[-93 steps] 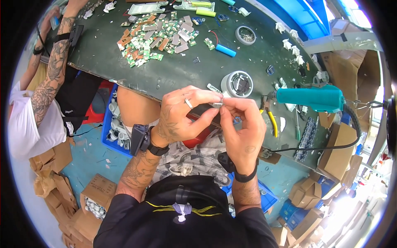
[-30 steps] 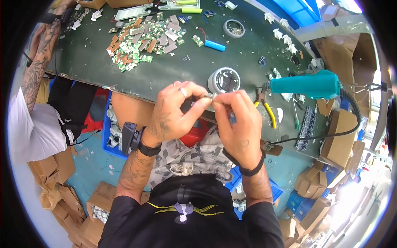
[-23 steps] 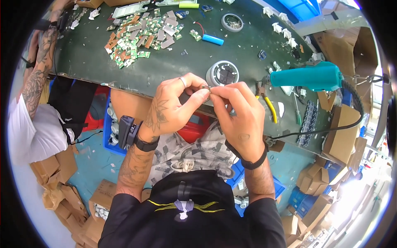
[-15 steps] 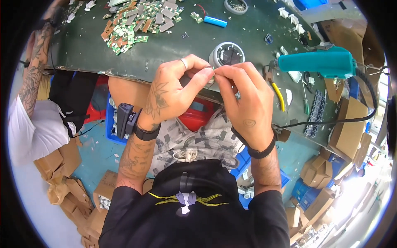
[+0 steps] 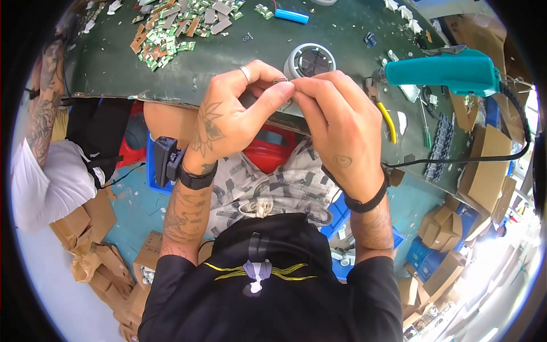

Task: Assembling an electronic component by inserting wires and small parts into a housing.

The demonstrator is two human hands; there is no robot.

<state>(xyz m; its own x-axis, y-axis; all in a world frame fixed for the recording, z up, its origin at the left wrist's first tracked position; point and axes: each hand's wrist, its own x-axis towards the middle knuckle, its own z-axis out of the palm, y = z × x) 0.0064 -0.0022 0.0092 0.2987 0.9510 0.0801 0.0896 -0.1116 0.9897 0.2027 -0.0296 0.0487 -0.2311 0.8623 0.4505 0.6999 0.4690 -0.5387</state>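
Over the table's near edge, my left hand (image 5: pixel 233 111) is closed in a pinch on a small circuit board (image 5: pixel 280 80), mostly covered by the fingertips. My right hand (image 5: pixel 345 119) meets it from the other side, thumb and fingers pressed together at the same spot; what lies between them is hidden. Just beyond the fingertips stands a round grey-rimmed dish (image 5: pixel 290 64) with a dark inside. A teal electric screwdriver (image 5: pixel 441 74) hangs to the right of my right hand. Yellow-handled pliers (image 5: pixel 387 122) lie below its tip.
A heap of small green circuit boards (image 5: pixel 165 45) with grey and brown pieces covers the far left of the dark green table (image 5: pixel 239 51). A blue cylindrical battery (image 5: pixel 291 16) lies farther back. The screwdriver's black cable (image 5: pixel 456 162) crosses the right side. A co-worker's tattooed arm (image 5: pixel 50 97) is at left.
The view has shifted slightly, so the table things sit higher in the picture. My hands stay pinched together; the small board between the fingertips is turned and less of its green shows.
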